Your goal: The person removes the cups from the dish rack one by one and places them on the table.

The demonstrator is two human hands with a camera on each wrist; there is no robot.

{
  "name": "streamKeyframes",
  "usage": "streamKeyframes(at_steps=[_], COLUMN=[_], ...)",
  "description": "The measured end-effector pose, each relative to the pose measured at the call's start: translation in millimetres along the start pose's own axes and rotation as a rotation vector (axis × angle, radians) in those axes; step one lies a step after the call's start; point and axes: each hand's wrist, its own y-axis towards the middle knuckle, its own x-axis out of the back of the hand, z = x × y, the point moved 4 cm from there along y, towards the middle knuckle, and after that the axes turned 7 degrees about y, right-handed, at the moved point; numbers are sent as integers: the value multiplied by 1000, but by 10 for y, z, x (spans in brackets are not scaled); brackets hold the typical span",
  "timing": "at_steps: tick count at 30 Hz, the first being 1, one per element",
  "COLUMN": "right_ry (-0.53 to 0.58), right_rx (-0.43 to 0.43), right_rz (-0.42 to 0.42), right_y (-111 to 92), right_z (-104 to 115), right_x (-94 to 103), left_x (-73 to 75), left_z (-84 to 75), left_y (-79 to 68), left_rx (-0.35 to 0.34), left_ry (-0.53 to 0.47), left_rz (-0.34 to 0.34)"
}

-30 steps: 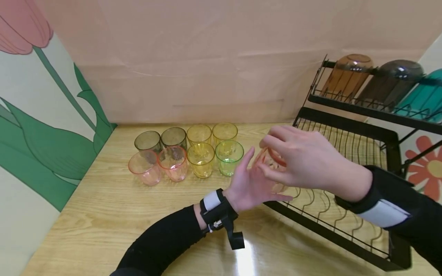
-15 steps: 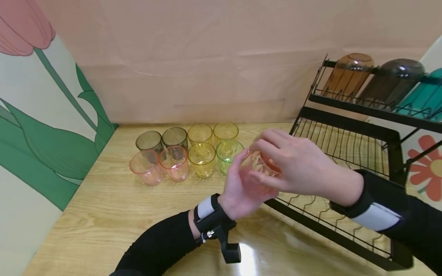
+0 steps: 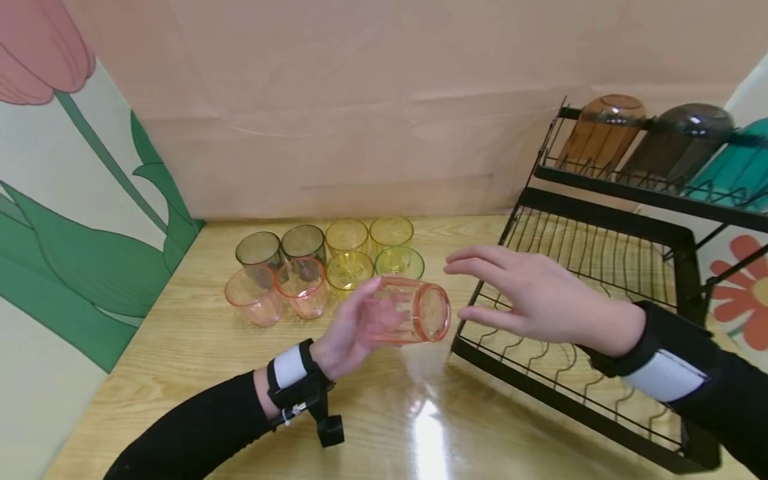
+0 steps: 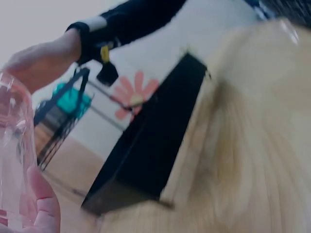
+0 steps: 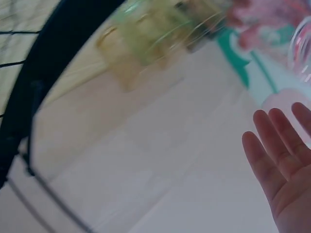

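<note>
My left hand (image 3: 351, 330) grips a clear pink glass (image 3: 429, 313) round its rim end. The glass lies on its side in the air, its thick base turned to the right. In the left wrist view the same glass (image 4: 12, 145) stands at the left edge, with a finger against it. My right hand (image 3: 522, 297) is just right of the base, fingers extended and nothing in them. The right wrist view shows this hand (image 5: 286, 170) with its fingers apart. Behind the held glass, a green glass (image 3: 401, 262) and a yellow glass (image 3: 348, 270) are partly covered.
Two rows of upright glasses stand by the back wall, including pink glasses (image 3: 302, 287) and smoky grey ones (image 3: 258, 247). At the right is a black two-tier wire rack (image 3: 564, 393). Its upper shelf bears upturned brown (image 3: 603, 133), grey (image 3: 678, 143) and teal glasses (image 3: 735, 163).
Both hands were together at the pink glass. The right hand has let go and moved slightly right; the left has drawn the glass leftward, and its base now faces right.
</note>
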Motion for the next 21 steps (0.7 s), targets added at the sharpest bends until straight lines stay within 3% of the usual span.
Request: streamKeyframes(at_steps=[4,7,11,21], right_ry=[-38,-72,-89,-114], right_rx=[-147,-237,-310,-429], right_rz=[30,52,69,163], right_y=[-168,-289,-428,-736], right_z=[-232,-369,-479,-611], right_x=[12,-7,-55,-213], left_x=[216,363,554,966], left_z=[-42,-47,-40,-159], left_y=[-117,-219,-362,-671], left_rx=[-70,-105,-120,-176], left_ry=[97,223,396,1019], left_rz=[34,50,32,-43])
